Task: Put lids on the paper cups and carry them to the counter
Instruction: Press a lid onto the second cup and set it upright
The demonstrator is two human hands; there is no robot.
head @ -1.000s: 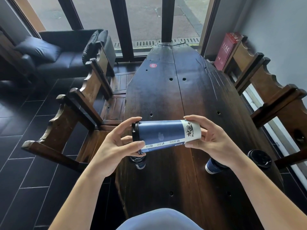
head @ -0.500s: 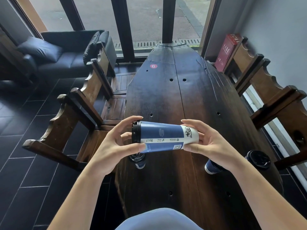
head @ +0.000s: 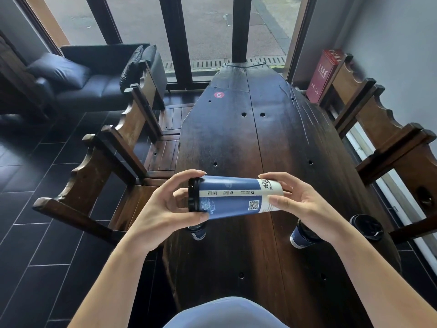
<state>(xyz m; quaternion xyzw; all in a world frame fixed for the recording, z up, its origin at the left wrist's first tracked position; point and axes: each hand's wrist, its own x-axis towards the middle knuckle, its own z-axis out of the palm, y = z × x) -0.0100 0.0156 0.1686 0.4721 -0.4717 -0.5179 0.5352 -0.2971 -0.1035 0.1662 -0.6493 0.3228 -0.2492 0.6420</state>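
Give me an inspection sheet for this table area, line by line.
Surface: dark wooden table, red number sticker at far end.
Job's things: lidded blue paper cup held sideways; three more cups on the table, partly hidden.
Clutter: nothing seen.
Grippers: left hand at lid end, right hand at base.
Cables: nothing seen.
Surroundings: wooden chairs, black sofa, red box, window.

A long dark wooden table (head: 236,138) runs toward the window (head: 201,27). On the table's far part sits a round red sticker (head: 219,95) with the number 6. Left of the table stand wooden chairs (head: 113,162), behind them a black sofa (head: 94,74). Right of the table leans a red box (head: 322,75).
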